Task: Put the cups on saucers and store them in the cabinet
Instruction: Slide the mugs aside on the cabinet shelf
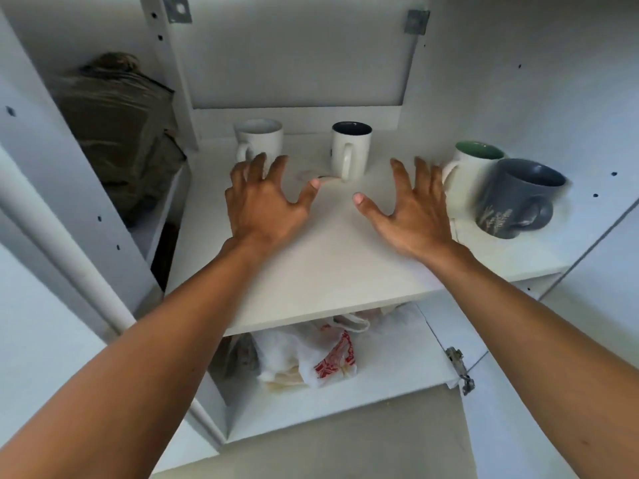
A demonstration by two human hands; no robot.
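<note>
White cabinet shelf (328, 271): both hands' fingers (276, 167) spread, empty; left hand (266, 202) partly hides white mug (259, 140)

Below the shelf level of the grip, a white plastic bag with red print (321, 354) on the lower board, a metal hinge (460, 369) off right, and left of the grip, a plastic-wrapped brown bundle (117, 133) in the neighbouring compartment.

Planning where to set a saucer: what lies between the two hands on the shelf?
Head view: bare white shelf between left hand and right hand. The dark-lined mug stands farther back.
</note>
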